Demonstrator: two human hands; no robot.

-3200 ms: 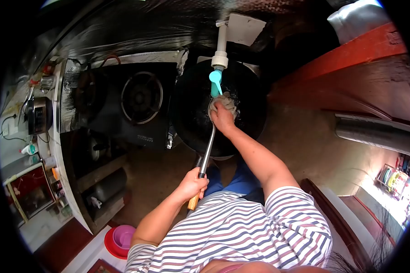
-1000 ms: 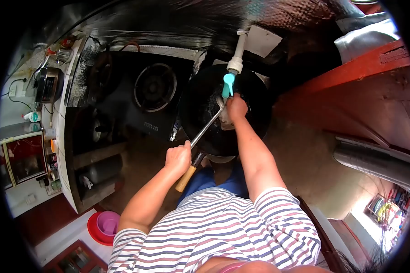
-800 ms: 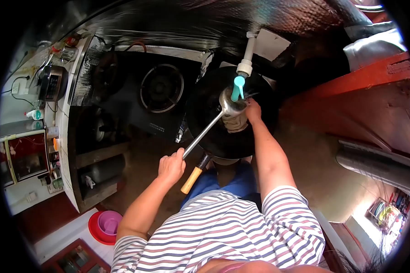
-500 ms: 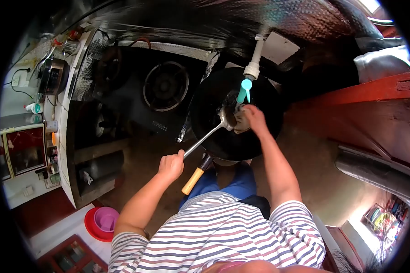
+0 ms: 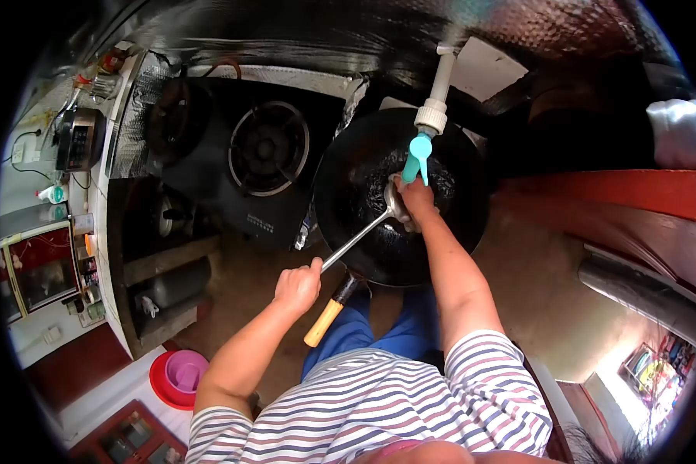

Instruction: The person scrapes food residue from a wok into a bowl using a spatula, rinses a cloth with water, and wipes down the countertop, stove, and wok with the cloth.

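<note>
My left hand is closed around the handle of a long metal ladle. The ladle's bowl rests over a large black wok under a tap with a turquoise lever. At the ladle's bowl, just below the spout, is my right hand; its fingers are bent around something pale that I cannot make out. Water glistens in the wok. The wok's handle has a wooden end and points toward my body.
A black gas stove with a round burner lies left of the wok. A red wooden surface is at the right. Pink and red basins stand at the lower left, a rice cooker at the far left.
My right hand has moved in closer to the ladle's bowl and under the spout, and the pale thing it touches is now mostly covered. My left hand still grips the ladle.
</note>
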